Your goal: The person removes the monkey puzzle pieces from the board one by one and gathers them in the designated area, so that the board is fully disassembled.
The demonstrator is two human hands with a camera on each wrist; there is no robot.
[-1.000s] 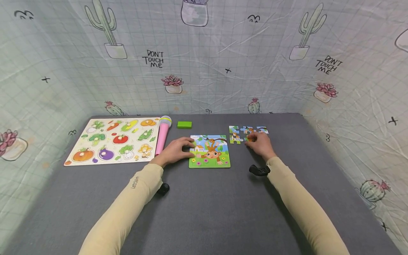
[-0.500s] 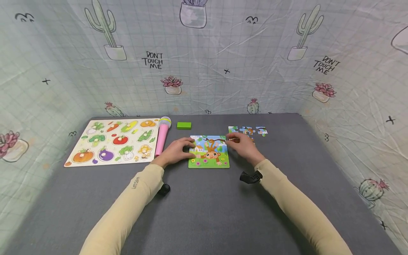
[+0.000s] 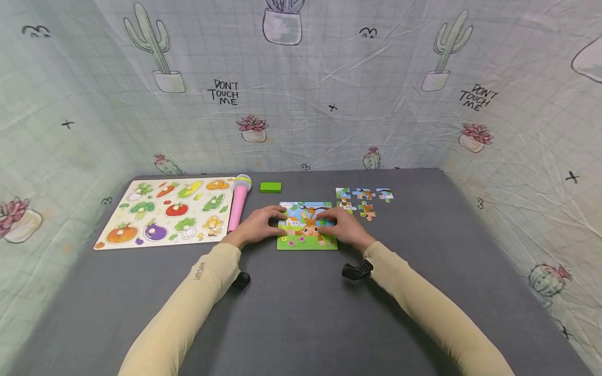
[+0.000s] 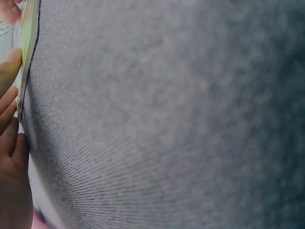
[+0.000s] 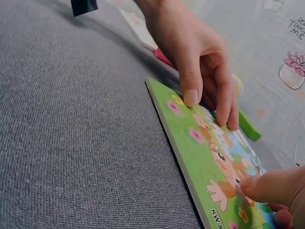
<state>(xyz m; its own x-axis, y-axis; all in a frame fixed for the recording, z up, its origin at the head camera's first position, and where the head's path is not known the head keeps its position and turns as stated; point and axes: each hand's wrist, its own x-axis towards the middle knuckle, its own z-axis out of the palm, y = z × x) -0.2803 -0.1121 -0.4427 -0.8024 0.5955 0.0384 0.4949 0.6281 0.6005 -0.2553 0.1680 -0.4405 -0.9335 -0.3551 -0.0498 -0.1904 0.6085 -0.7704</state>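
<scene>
- Bench [image 3: 291,313]: monkey puzzle [image 3: 303,230] lies flat mid-bench, between both hands.
- Monkey puzzle: looks best pressed straight down, evenly; sideways shove could shift it.
- Left hand [image 3: 256,224]: thumb and fingers apart, resting on left side. Good brace.
- Right hand [image 3: 347,230]: thumb and fingers apart, touching right side. Go light.
- Loose pieces [image 3: 363,194]: right of puzzle; don't brush them.
</scene>
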